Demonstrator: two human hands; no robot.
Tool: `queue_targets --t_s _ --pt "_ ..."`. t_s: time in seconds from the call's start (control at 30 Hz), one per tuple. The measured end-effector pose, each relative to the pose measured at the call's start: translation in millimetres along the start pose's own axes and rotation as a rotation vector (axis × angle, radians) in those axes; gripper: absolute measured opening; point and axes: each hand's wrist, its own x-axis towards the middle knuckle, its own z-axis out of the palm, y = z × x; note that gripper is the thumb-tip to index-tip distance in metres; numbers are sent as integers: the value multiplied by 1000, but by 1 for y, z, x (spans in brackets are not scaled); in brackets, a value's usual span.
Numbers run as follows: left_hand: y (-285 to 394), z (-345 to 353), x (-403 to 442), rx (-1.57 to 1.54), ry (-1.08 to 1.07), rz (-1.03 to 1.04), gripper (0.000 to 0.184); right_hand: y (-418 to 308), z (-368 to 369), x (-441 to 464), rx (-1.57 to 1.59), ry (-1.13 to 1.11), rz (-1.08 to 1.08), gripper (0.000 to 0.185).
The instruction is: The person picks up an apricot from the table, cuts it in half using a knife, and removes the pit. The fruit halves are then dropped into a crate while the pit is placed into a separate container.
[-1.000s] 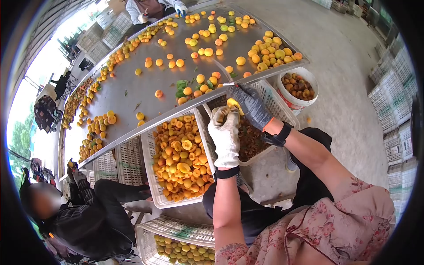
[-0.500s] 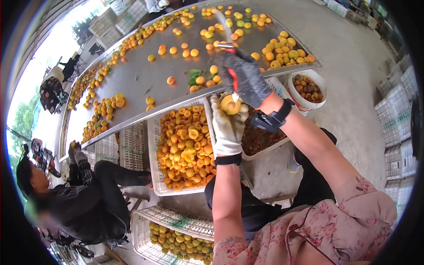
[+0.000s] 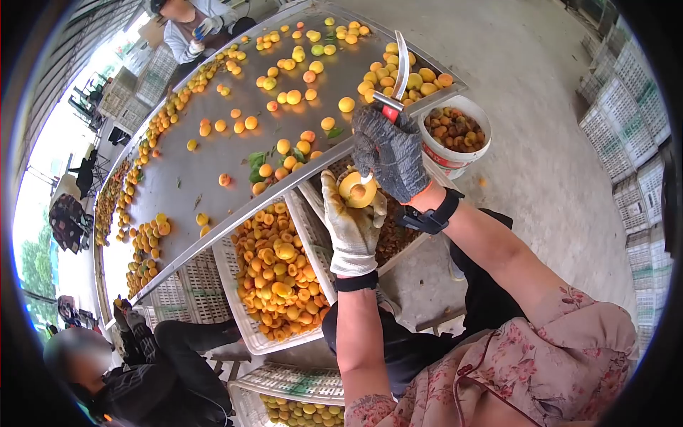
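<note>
My left hand [image 3: 353,238], in a whitish glove, is closed around an apricot half [image 3: 348,186] with its cut face up. A brown pit [image 3: 358,192] shows in the middle of that face. My right hand [image 3: 390,151], in a dark grey glove, is wrapped round the red handle of a curved knife [image 3: 403,67]. The blade points up and away, over the metal table. The handle's pale end [image 3: 366,178] sticks out below my fist, by the apricot's cut face; whether it touches is unclear. A crate of apricot halves [image 3: 277,274] stands left of my left wrist.
Whole apricots [image 3: 294,97] lie scattered over the metal table [image 3: 178,206]. A white bucket [image 3: 455,158] of dark fruit stands right of it. A crate with brown pits [image 3: 391,245] is below my hands. Co-workers sit at left [image 3: 149,377] and far side [image 3: 196,28]. Crates are stacked right [image 3: 626,107].
The view has shifted, so the table sits lower left and the far co-worker shows more. The blade, blurred before, is now steady. The pit now shows in the apricot half.
</note>
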Motion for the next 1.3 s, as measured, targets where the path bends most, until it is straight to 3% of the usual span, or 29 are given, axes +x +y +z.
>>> queue_targets --t_s 0.13,0.2,0.33,0.4,0.47,0.6,0.67,0.73,0.87,0.97,1.03,1.07,1.13,1.17,1.27,1.3 --pt "-8 8 5 -17 -10 -8 40 -6 -17 8 -15 20 -34 10" --pt "-9 -1 10 157 -89 -5 42 -9 -20 12 79 2 -8 11" --pt "-17 -13 21 115 -229 -52 43 -10 -15 7 72 37 -18 10" --pt "-19 -10 21 153 -121 -62 44 -8 -17 7 98 20 -5 10" --pt "-20 -9 26 3 50 -116 44 -8 -15 4 -34 39 -16 15" --pt "-15 10 18 -46 78 -72 35 5 -28 8 83 -44 47 18" --pt "-14 9 17 18 102 -47 33 8 -28 5 -51 -34 48 26" --pt "-15 12 19 1 128 -21 33 12 -23 5 138 -5 91 9" --pt "-18 -4 24 63 131 61 35 21 -19 7 241 153 162 10" --pt "-18 -12 25 116 152 53 29 34 -43 15 326 26 165 11" --pt "-20 -20 29 167 194 73 27 44 -63 27 587 -374 220 11" --pt "-21 -23 30 219 238 91 27 41 -56 24 589 -372 220 11" --pt "-23 -2 31 233 349 166 24 33 -30 14 -243 2 -35 30" --pt "-23 8 31 246 459 241 24 34 -27 10 -241 3 -35 30" --pt "-22 17 29 193 406 278 26 32 -26 5 -158 -9 -18 24" --pt "-21 10 25 249 344 238 26 27 -30 7 143 -30 81 23"
